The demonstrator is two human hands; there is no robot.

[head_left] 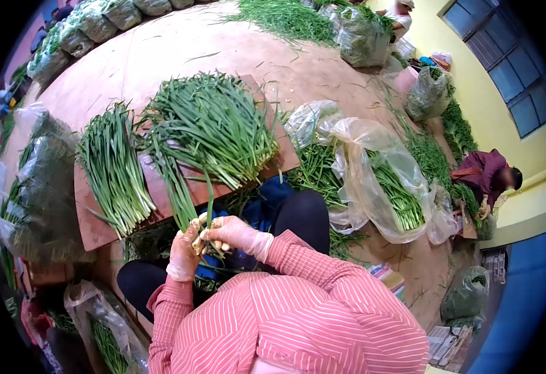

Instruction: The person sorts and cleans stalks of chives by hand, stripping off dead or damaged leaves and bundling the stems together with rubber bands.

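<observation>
Around the work, a broad heap of long green leafy stalks with whitish ends (210,128) lies on the flat reddish-brown bench (154,171), and a narrower pile of the same green stalks (114,168) lies to its left. A tall, cloudy clear-plastic bag of greens (48,187) stands beyond the left side, and a crumpled, open clear-plastic bag (382,143) with more stalks inside spreads on the right. The person's dark-clothed right knee (304,218) and left knee (139,283) flank the hands. Farther right, a person in a maroon top (485,171) bends beside more greens. The left hand (183,252), in a thin pale glove, has its grip closed round a slim bunch of green stalks (178,193), just in front of the bench, with the leaves reaching back over it beside the big heap. The right hand (232,234), gloved alike, has a narrow grip, its fingers drawn together at the bunch's pale ends; exactly what they pinch is hard to make out. The bench's near edge slants up to the right, just beyond the hands. A strip of its surface shows between the two piles, and pale brownish floor (179,53) stretches beyond the far side.
</observation>
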